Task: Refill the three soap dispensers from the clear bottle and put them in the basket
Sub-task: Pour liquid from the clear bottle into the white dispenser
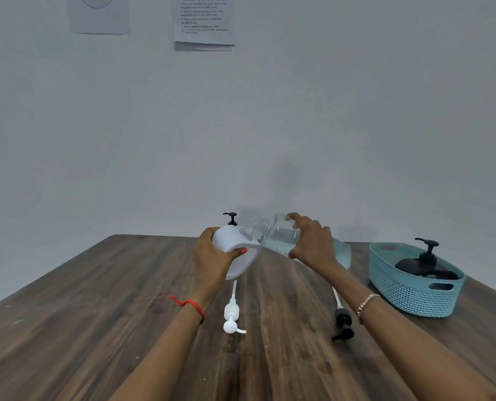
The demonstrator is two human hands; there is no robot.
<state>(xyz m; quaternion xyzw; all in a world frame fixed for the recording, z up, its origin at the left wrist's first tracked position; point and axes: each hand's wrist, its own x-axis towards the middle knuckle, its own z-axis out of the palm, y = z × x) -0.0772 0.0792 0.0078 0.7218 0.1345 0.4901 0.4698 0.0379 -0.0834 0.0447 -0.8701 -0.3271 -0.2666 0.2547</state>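
While the pour is in hand: the two mouths must meet before the tilt goes any further.
Step, as I judge it: filling the white plastic dispenser body from the clear plastic refill bottle.
Left hand: wrapped round the white body, thumb pressed across its near face, the other fingers hidden behind it; body tilted, neck leaning right.
Right hand: fingers curled over the clear bottle from above and closed on it; bottle lying nearly level, threaded mouth pointing left, just beside the white neck; whether they touch I cannot tell.
Liquid: pale, pooled in the bottle's lower side, not at the mouth as far as can be seen.
Doing it well: bring the white body more upright, rest the bottle lip on its neck, raise the bottle's base slowly, stop short of the brim.
Risk: a spill onto the brown wooden table.
White pump head: lying near, below the left hand, ready to screw back.
Black pump head: lying near, under the right forearm.
Black dispenser: already in the teal woven basket, far right.
Third dispenser: a black pump top shows behind the left hand.
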